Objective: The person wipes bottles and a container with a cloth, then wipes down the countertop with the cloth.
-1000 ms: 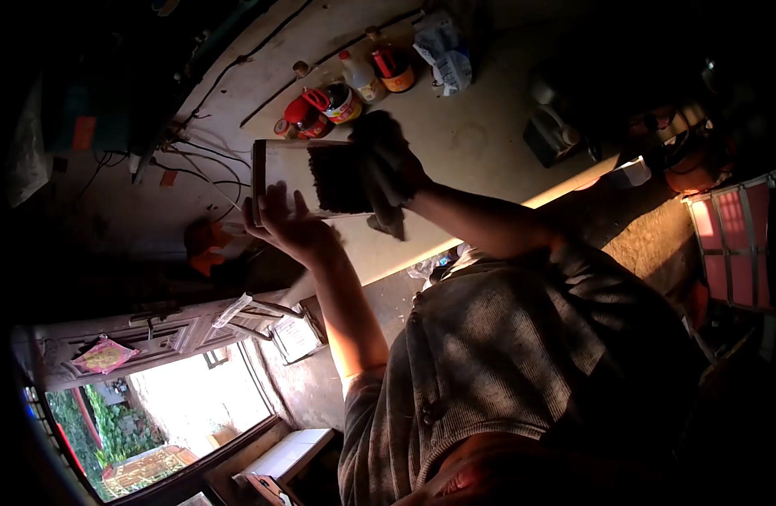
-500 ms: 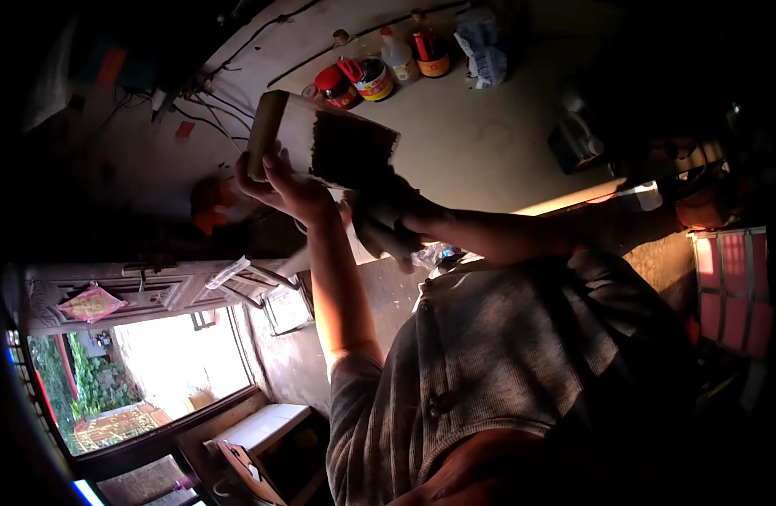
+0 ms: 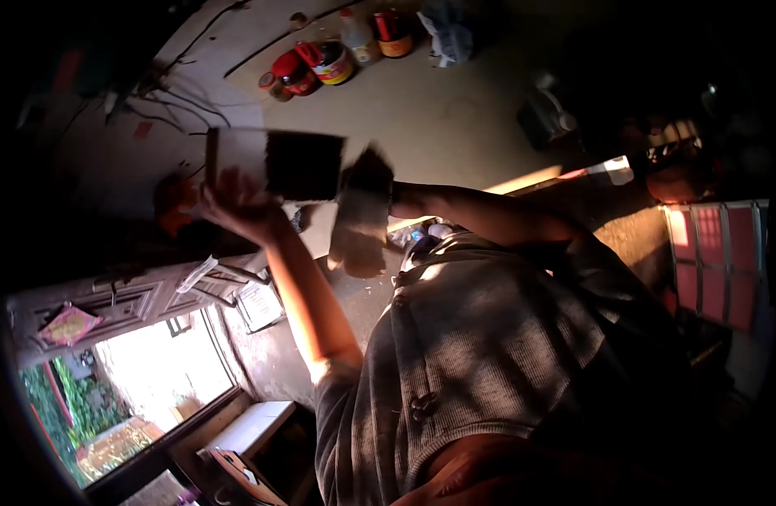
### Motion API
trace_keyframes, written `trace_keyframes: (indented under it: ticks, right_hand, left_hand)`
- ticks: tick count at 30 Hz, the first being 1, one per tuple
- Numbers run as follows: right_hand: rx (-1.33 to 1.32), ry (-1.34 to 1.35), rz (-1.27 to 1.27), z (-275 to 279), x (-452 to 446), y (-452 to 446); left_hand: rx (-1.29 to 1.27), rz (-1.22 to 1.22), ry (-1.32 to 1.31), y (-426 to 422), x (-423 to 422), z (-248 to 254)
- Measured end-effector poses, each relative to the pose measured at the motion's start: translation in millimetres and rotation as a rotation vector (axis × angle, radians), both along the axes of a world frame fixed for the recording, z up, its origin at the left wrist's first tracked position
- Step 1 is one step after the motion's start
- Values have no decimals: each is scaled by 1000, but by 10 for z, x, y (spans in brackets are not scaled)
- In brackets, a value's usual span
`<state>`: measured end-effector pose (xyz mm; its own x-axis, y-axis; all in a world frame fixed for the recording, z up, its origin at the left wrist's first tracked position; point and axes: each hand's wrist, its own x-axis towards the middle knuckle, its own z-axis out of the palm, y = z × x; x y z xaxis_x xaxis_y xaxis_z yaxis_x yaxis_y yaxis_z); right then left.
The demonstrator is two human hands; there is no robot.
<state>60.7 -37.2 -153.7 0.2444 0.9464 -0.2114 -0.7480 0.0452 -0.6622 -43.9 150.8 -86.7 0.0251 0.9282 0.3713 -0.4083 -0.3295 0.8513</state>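
My left hand (image 3: 240, 207), smeared by motion, grips the lower left part of a flat box-shaped thing (image 3: 240, 152). That thing has a pale left part and a large dark, jagged-edged patch on its right, and its exact kind is unclear. From the right, my right hand (image 3: 399, 200) reaches in, partly in shadow and mostly hidden. It holds a limp grey-brown cloth (image 3: 358, 232), blurred, that hangs just right of the box-shaped thing, with a narrow gap between them.
On the pale tabletop (image 3: 455, 126) stand red-lidded jars (image 3: 295, 73), bottles (image 3: 358, 38) and a crumpled plastic bag (image 3: 447, 38). A dark appliance (image 3: 546, 114) is at the right. Below left are a bright window (image 3: 169, 363) and a white-topped stand (image 3: 251, 426).
The box-shaped thing has turned from tilted to nearly level and moved left and slightly down in view. The cloth has come away from its lower right corner. The whole view has shifted left.
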Motion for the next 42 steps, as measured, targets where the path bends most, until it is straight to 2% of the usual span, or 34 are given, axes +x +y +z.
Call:
trace_keyframes:
  ticks: [1,2,4,6,8,9,11,13,14,16,18,19,20,21,22,24,26,27,28,29,30,31,32,33,34,35,36,37,38,39,40,42]
  right_hand:
    - [18,-24,44,-20,40,-71]
    - [37,-45,78,-35,102,-151]
    - [58,-89,108,-70,286,-300]
    - [39,-136,88,-96,442,-422]
    - [-44,-210,37,-134,602,-463]
    - [-106,-262,13,-160,685,-474]
    - [239,120,35,-509,1011,-299]
    - [578,506,49,-917,1393,-120]
    - [747,700,49,-1074,1537,-64]
    - [915,893,38,-1136,1656,-7]
    - [1156,2384,54,-1148,1697,85]
    - [1147,3163,89,-1153,1694,154]
    - [942,3965,180,-1190,1706,228]
    - [1129,4010,285,-1411,1723,324]
    - [1194,4017,545,-1424,1721,367]
    - [1461,4037,772,-1392,1767,380]
    - [1280,3844,1611,-1777,2067,517]
    - [1218,3651,1844,-1707,2240,499]
    - [1105,3457,2055,-1806,2501,532]
    - [1463,3352,1915,-1746,2700,515]
    - [1063,3286,2079,-1645,3007,471]
    - [1145,3344,2025,-1591,3290,437]
    - [959,3178,2041,-1540,3549,467]
    - [912,3145,1964,-1573,3872,495]
    - [742,3104,1882,-1486,4109,474]
    - [1420,3180,1107,-1482,4402,299]
    - [1670,3350,675,-1405,4491,247]
    - [1399,3448,625,-1477,4614,186]
    - [1764,3439,276,-1054,4415,225]
    - [1602,3528,-67,-908,4392,219]
    - [1551,3547,-75,-986,4438,226]
    - [488,3867,392,-1156,4520,292]
  left_hand:
    - [33,36,47,4,-78,-16]
    - [-69,39,-4,-54,-170,79]
    - [-75,46,-59,27,-402,-157]
    - [-139,143,22,-78,-551,-284]
    - [-136,135,74,-127,-720,-562]
    - [10,179,252,-269,-740,-653]
    - [151,223,431,-380,-775,-730]
    - [-157,127,379,-416,-759,-763]
    - [-165,124,382,-420,-745,-808]
    - [-46,110,479,-398,-664,-888]
    - [-37,78,432,-405,-515,-928]
    - [-9,42,426,-392,-450,-952]
    - [23,2,422,-354,-380,-965]
    - [78,0,506,-287,-292,-991]
    - [98,-22,519,-233,-163,-1006]
    - [117,-15,661,-154,73,-1030]
    - [121,-31,684,43,297,-1201]
    - [165,-66,702,150,411,-1273]
    - [206,-98,717,237,527,-1324]
    - [201,-132,700,288,641,-1348]
    - [203,-129,702,386,718,-1424]
    - [264,-133,760,503,755,-1536]
    - [326,-134,818,572,802,-1609]
    - [349,-116,847,574,874,-1632]
    - [346,-125,787,607,918,-1718]
    - [330,-144,752,617,932,-1789]
    - [315,-159,718,620,938,-1831]
    - [342,-156,775,625,941,-1839]
    - [318,-131,769,578,965,-1836]
    - [311,-135,753,572,960,-1854]
    - [304,-144,734,573,948,-1877]
    - [284,-106,727,553,925,-1881]
